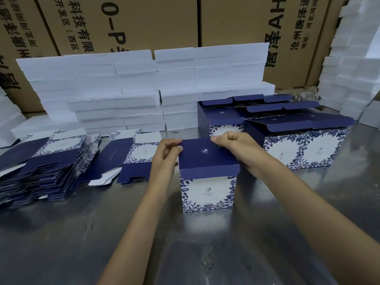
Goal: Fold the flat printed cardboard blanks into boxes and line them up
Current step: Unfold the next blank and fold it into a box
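1. The box [207, 175] stands upright on the metal table [82, 233], its navy lid folded flat between both hands.
2. The left hand [164, 155] pinches the lid's far-left corner; the right hand [234, 147] pinches the far-right edge.
3. Bare table lies nearer than the hands.
4. Flat blanks [47, 167] are stacked left of the left hand; finished boxes [287, 136] stand just beyond the right hand; white foam slabs [144, 89] wall off the back.
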`<action>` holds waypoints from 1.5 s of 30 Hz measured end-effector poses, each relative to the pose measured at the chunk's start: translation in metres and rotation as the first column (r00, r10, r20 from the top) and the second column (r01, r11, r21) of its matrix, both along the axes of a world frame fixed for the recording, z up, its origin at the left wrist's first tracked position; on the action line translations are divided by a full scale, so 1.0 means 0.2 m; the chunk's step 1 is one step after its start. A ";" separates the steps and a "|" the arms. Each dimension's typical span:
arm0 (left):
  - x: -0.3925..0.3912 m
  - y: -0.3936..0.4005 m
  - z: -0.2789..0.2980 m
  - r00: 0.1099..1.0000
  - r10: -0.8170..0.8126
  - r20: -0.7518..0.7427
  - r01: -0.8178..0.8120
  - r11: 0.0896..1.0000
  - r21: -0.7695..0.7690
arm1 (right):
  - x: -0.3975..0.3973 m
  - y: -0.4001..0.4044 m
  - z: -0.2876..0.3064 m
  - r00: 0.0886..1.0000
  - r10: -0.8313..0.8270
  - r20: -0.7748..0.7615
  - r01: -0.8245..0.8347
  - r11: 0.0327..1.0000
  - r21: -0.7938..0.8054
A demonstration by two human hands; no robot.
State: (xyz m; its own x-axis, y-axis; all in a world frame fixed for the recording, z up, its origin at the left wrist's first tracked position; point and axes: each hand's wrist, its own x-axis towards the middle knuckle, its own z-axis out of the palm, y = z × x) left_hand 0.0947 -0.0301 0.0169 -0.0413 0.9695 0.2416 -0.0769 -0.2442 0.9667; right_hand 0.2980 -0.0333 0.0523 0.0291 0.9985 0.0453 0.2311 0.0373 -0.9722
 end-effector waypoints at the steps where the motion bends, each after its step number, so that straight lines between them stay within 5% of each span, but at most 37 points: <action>1: 0.00 -0.01 0.02 1.000 -0.015 -0.023 0.016 1.000 0.009 | 0.00 0.01 0.01 1.000 -0.028 0.014 0.028 1.000 0.007; 4: 0.03 0.03 0.13 0.967 -0.035 -0.253 0.029 0.999 -0.029 | -0.03 0.08 0.11 0.987 -0.043 0.156 0.046 0.999 -0.015; 7: 0.08 0.12 0.27 0.821 -0.033 -0.570 -0.009 0.997 -0.070 | -0.14 0.14 0.18 0.904 -0.018 0.428 0.014 1.000 0.011; 11: 0.18 0.17 0.32 0.654 -0.009 -0.757 -0.076 0.994 -0.078 | -0.23 0.17 0.15 0.902 -0.042 0.431 0.042 0.999 0.010; 15: 0.16 0.18 0.29 0.749 -0.021 -0.662 -0.075 0.991 -0.115 | -0.20 0.18 0.13 0.955 -0.070 0.289 0.079 0.997 -0.020; 22: 0.14 0.15 0.26 0.766 -0.029 -0.642 -0.089 0.985 -0.151 | -0.21 0.14 0.13 0.984 -0.032 0.173 0.046 0.996 -0.073; 29: 0.17 0.13 0.28 0.711 -0.044 -0.702 -0.110 0.979 -0.173 | -0.18 0.15 0.11 0.917 -0.090 0.389 0.117 0.992 -0.046; 33: 0.15 0.13 0.24 0.742 0.011 -0.670 -0.141 0.980 -0.140 | -0.16 0.13 0.08 0.955 -0.115 0.273 0.133 0.990 -0.046; 37: 0.15 0.12 0.24 0.771 0.050 -0.635 -0.198 0.966 -0.165 | -0.11 0.08 0.03 0.984 -0.175 -0.006 0.174 0.978 -0.113; 45: 0.16 0.11 0.23 0.798 0.110 -0.593 -0.238 0.961 -0.142 | -0.10 0.08 0.02 0.962 -0.271 0.043 0.273 0.961 -0.037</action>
State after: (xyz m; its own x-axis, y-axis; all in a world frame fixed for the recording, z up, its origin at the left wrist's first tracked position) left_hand 0.1268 -0.0081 0.0621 -0.1296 0.9884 0.0787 0.5323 0.0024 0.8466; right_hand 0.2787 -0.0175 0.0557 0.2992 0.9542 0.0099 0.2629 -0.0725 -0.9621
